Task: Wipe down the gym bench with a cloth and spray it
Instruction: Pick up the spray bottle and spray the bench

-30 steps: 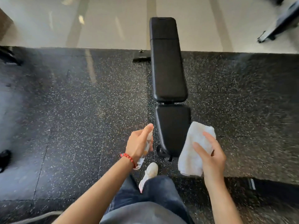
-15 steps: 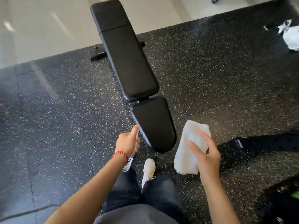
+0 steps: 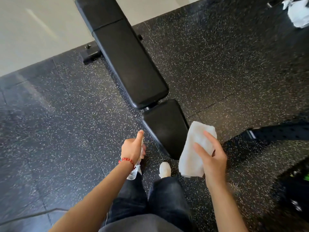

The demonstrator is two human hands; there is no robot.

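Note:
A black padded gym bench (image 3: 127, 61) runs from the top left down toward me, its small seat pad (image 3: 165, 128) nearest. My left hand (image 3: 132, 149) grips a clear spray bottle (image 3: 134, 172), forefinger stretched along the top, just left of the seat pad. My right hand (image 3: 213, 159) holds a folded white cloth (image 3: 194, 148) in the air at the seat pad's right edge, thumb and fingers lying over it. The bottle's nozzle is hidden by my hand.
Speckled black rubber flooring (image 3: 217, 64) surrounds the bench, with pale smooth floor (image 3: 33, 27) beyond it at the top left. My white shoe (image 3: 165, 169) stands below the seat. A black frame part (image 3: 275, 133) lies at right, and something white (image 3: 299, 12) at the top right corner.
The view has swung so the bench now lies slanted. Both hands keep their holds on bottle and cloth, staying either side of the seat pad.

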